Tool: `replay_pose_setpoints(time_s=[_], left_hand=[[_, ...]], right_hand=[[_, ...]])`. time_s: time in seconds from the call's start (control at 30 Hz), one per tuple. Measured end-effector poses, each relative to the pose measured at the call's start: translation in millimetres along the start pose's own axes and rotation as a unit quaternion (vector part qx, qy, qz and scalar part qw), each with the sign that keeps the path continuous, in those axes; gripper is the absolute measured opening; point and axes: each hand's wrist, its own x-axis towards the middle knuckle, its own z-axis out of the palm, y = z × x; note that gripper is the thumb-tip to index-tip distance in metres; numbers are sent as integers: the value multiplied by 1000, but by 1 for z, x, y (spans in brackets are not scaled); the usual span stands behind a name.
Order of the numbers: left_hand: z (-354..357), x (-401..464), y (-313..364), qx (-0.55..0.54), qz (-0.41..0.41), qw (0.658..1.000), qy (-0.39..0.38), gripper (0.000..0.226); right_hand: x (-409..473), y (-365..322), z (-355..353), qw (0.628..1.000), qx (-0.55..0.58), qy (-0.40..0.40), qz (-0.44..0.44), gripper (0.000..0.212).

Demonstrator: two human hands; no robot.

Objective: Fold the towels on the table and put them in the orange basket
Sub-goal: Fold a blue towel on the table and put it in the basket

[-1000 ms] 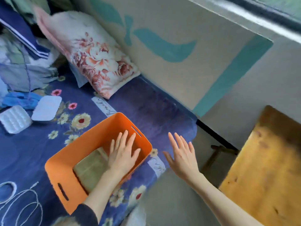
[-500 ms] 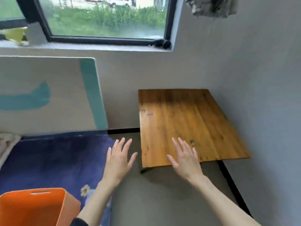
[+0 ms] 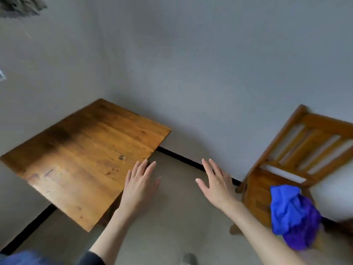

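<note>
The wooden table (image 3: 82, 157) stands at the left with a bare top. A crumpled blue cloth (image 3: 295, 215) lies on the seat of a wooden chair (image 3: 305, 150) at the right. My left hand (image 3: 140, 185) hovers flat over the table's near right corner, fingers straight, holding nothing. My right hand (image 3: 216, 180) is stretched out over the floor between table and chair, fingers spread and empty. The orange basket is out of view.
Grey walls close off the corner behind the table and chair, with a black skirting line (image 3: 191, 161) at the floor. A grey floor (image 3: 172, 226) lies between table and chair. A dark cloth (image 3: 19, 5) hangs at the top left.
The view has swung right, away from the bed and orange basket, past the table to the chair with the blue cloth. Both hands stay open and empty, moving along with it.
</note>
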Motion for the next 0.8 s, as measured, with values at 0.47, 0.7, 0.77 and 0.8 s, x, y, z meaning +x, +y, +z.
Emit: replay_pose_setpoints(time_s=[0.47, 0.7, 0.77, 0.8], left_hand=[[124, -3, 226, -21, 264, 950, -165, 57], [201, -10, 356, 3, 320, 922, -216, 54], [219, -18, 386, 1, 330, 914, -234, 52], [227, -21, 398, 2, 335, 911, -239, 51]], right_hand=[[-163, 213, -33, 959, 11, 41, 280, 65], [-212, 340, -51, 943, 36, 44, 329, 63], [-219, 372, -56, 938, 43, 42, 343, 63], [-221, 384, -58, 937, 47, 39, 345, 62]])
